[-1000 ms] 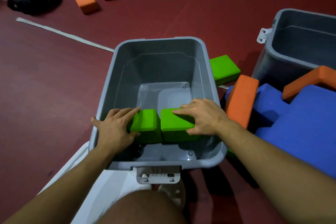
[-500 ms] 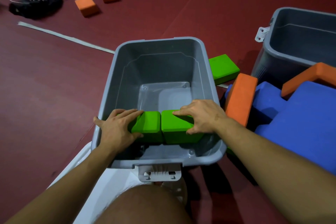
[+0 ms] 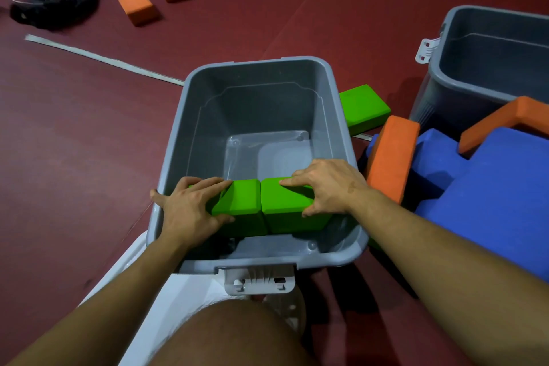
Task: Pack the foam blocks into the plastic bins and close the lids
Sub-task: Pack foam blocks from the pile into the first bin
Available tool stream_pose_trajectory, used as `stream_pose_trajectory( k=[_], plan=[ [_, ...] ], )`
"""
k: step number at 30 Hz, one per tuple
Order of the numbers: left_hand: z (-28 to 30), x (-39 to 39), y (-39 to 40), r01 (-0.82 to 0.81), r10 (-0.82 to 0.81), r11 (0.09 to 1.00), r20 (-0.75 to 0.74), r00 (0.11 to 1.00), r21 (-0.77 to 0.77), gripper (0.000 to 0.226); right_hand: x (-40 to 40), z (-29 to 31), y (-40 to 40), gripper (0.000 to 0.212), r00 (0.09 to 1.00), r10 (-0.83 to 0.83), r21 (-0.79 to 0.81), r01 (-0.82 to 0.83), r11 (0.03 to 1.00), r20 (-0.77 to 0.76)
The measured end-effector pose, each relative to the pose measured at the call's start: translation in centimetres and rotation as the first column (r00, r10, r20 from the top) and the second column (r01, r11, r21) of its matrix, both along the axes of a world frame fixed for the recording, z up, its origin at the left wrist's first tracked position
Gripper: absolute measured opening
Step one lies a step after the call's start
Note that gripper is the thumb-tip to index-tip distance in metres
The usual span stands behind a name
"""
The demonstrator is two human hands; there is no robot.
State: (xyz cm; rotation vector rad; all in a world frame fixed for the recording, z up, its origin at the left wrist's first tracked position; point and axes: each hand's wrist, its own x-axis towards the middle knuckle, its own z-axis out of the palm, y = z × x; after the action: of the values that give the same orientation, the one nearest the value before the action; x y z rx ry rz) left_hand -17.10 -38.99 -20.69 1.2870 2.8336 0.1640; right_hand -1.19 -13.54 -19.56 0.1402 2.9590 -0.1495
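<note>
Packing has barely started: two blocks in, lids not yet closed.

Your left hand (image 3: pixel 190 211) and right hand (image 3: pixel 326 187) each hold a grip on one of the two green blocks (image 3: pixel 267 205) set side by side at the near end of the grey bin (image 3: pixel 178 140). Beyond, a green block (image 3: pixel 364 107), orange block (image 3: pixel 392 163), blue foam (image 3: pixel 490 187) and the second bin (image 3: pixel 487 21) wait; two orange blocks (image 3: pixel 138 10) lie far off.

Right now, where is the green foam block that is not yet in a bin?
In the head view, the loose green block lies on the floor right of the near grey bin, behind the upright orange block.
</note>
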Motion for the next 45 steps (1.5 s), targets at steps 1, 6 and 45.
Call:
stream_pose_trajectory(
  k=[1,6,45],
  plan=[
    [0.0,0.1,0.0,0.003,-0.003,1.0,-0.001,1.0,-0.001,0.075,0.1,0.0,0.0,0.085,1.0,0.001,-0.002,-0.001,1.0,-0.002],
    [-0.1,0.0,0.0,0.003,-0.003,1.0,-0.006,1.0,-0.012,0.076,0.0,-0.1,0.0,0.084,1.0,0.018,0.008,-0.018,1.0,-0.006],
    [2.3,2.1,23.7,0.115,-0.227,0.911,0.25,0.941,0.395,0.037,0.4,-0.4,19.7,0.062,0.424,-0.856,-0.478,0.71,0.517,-0.296]
  ],
)
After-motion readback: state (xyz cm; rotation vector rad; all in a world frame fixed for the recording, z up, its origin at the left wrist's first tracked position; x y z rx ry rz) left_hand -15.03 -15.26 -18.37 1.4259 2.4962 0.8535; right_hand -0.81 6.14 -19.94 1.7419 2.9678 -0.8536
